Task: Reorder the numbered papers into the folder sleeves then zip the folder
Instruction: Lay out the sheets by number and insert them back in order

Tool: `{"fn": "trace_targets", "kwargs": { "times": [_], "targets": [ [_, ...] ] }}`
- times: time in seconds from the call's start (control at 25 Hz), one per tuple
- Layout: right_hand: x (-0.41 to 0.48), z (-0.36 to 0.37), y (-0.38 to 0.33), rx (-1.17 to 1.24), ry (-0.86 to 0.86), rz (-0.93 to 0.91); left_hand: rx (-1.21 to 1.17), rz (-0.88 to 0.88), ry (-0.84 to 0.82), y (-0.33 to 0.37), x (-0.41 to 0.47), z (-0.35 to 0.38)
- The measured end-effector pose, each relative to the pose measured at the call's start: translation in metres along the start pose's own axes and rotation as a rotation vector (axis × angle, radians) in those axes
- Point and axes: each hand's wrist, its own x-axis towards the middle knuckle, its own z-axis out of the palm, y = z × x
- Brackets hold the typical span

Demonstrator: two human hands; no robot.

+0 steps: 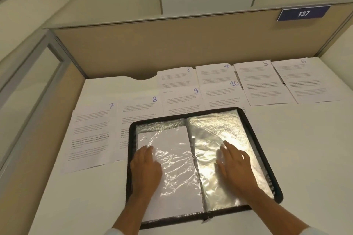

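A black zip-around folder lay open and flat on the white desk, at the 6 o'clock side of the view, its spine running from 12 to 6 o'clock. The left hand rested palm down on the crinkled clear plastic sleeve of the 9 o'clock page, fingers straight and close together, gripping nothing. Inside that sleeve sat a white sheet showing a blank face, its top edge short of the sleeve's 12 o'clock end. The right hand lay flat on the shiny clear sleeve of the 3 o'clock page, fingers extended and slightly spread, also holding nothing; I could not tell whether that sleeve held any paper. Loose printed papers with blue handwritten numbers were spread beyond the folder. Paper 7 lay at its 9 o'clock, just beside the rim. Paper 8 sat at 11 o'clock with its lower part under the folder. Paper 9 and paper 10 were at 12 o'clock, both partly covered by the folder's far edge. Behind them, against the beige partition, lay paper 3 and paper 4, with paper 5 and paper 6 at 1 to 2 o'clock. A dark blue sign reading 137 hung on the partition's top at 1 o'clock.
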Motion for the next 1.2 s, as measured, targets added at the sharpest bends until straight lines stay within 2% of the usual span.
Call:
{"fn": "trace_targets", "kwargs": {
  "times": [0.28,0.6,0.84,1.0,1.08,1.2],
  "targets": [
    [0.132,0.0,-0.042,0.11,-0.043,-0.041,-0.18,0.106,-0.058,0.036,0.107,0.015],
    [0.258,0.016,-0.069,0.163,-0.087,-0.083,-0.375,-0.191,-0.063,0.071,0.283,0.016],
    [0.273,0.042,-0.07,0.116,-0.103,-0.11,-0.477,-0.447,-0.074,0.099,0.345,0.017],
    [0.273,0.044,-0.07,0.124,-0.107,-0.113,-0.665,-0.604,-0.061,0.099,0.369,0.023],
    [0.273,0.043,-0.07,0.134,-0.111,-0.116,-0.657,-0.625,-0.057,0.097,0.378,0.024],
    [0.273,0.041,-0.069,0.148,-0.111,-0.113,-0.564,-0.53,-0.038,0.099,0.382,0.024]
  ]
}}
